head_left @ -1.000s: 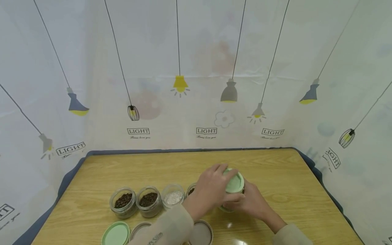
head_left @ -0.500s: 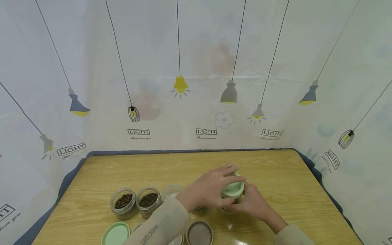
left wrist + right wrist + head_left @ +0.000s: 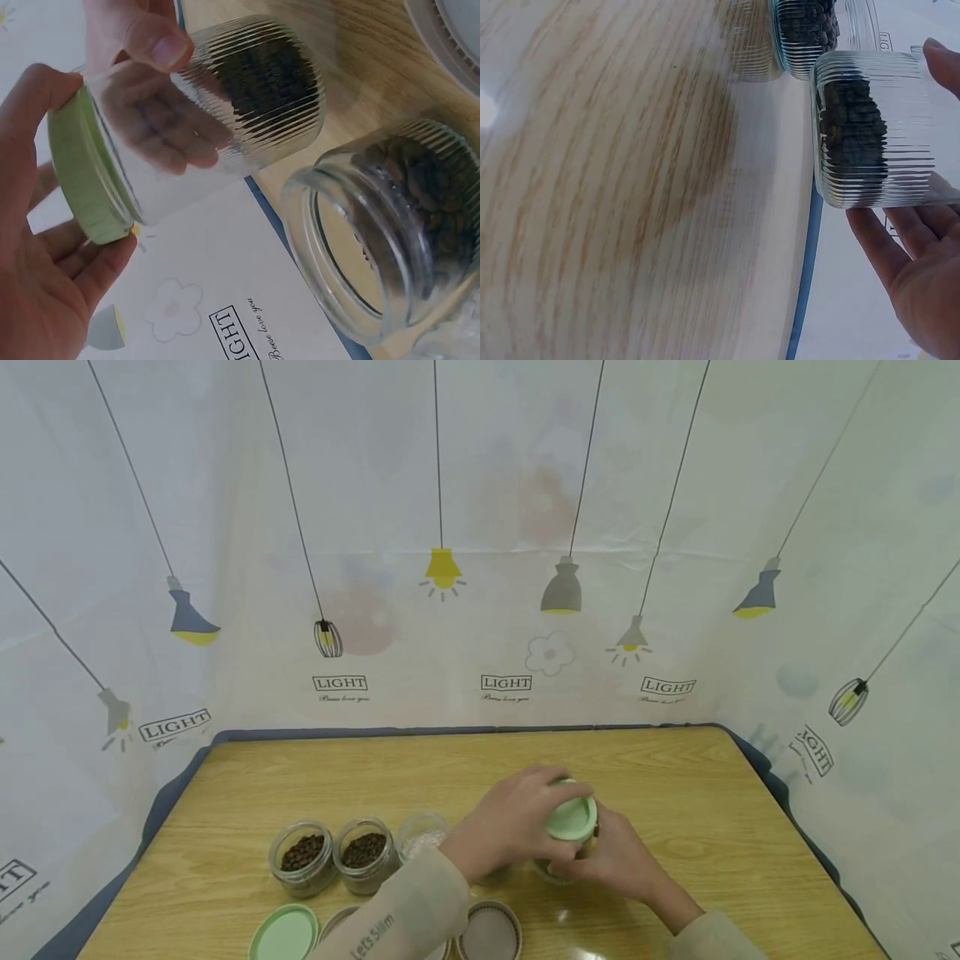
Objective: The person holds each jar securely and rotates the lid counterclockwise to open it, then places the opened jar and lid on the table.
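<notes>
A ribbed glass jar (image 3: 855,135), partly filled with dark coffee beans, stands at the right end of a row. Its light green lid (image 3: 572,820) sits on the mouth. My left hand (image 3: 510,822) grips that lid by its edge, thumb on one side and fingers on the other, as the left wrist view shows. Around the glass body curls my right hand (image 3: 618,860), thumb and fingers on opposite sides. Beside this jar, an open glass jar (image 3: 420,202) with coffee beans appears in the left wrist view; in the head view my left arm mostly hides it.
Leftward stand two open jars of brown beans (image 3: 302,858) (image 3: 365,856) and a jar of white bits (image 3: 422,839). Nearer me lie a green lid (image 3: 285,933), a grey-centred lid (image 3: 489,932) and others partly under my sleeve (image 3: 405,910). A printed cloth (image 3: 480,610) hangs behind the wooden table (image 3: 375,768).
My left fingers spread and loosened on the green lid half a second ago, and now they wrap its edge again. My right hand keeps its hold on the jar, nearly unmoved.
</notes>
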The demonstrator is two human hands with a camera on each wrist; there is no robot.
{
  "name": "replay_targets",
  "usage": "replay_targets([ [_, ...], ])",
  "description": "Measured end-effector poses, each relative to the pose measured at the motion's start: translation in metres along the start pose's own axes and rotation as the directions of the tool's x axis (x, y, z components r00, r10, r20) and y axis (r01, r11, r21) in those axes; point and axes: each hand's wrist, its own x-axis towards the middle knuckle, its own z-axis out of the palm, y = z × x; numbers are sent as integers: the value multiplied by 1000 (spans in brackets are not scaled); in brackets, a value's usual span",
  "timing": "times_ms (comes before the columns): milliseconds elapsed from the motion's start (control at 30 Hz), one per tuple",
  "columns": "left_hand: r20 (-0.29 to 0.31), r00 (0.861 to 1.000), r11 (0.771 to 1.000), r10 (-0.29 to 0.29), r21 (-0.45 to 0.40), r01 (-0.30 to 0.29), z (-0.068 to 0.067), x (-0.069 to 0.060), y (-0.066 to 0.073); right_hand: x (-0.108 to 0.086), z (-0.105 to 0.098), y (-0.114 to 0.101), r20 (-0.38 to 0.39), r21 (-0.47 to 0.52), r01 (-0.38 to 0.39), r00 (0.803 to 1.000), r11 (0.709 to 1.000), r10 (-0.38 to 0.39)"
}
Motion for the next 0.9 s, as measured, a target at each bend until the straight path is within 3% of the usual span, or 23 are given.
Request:
replay_targets([
  [200, -84, 993, 987, -86, 127, 96, 8, -1, 7, 1, 1, -1, -2, 16, -26, 1000, 1000, 26],
  [333, -73, 992, 981, -105, 155, 115, 8, -2, 8, 0, 1, 0, 0, 34, -21, 1000, 999, 21],
  [533, 29, 1000, 1000, 4, 24, -4, 2, -4, 2, -1, 1, 3, -12, 18, 32, 999, 999, -31],
  [700, 54, 993, 994, 104, -19, -103, -2, -5, -3, -1, 1, 4, -3, 26, 23, 1000, 999, -23],
  [900, 80, 989, 990, 128, -65, -123, -5, -6, -5, -1, 2, 4, 13, 28, 47, 999, 999, -47],
])
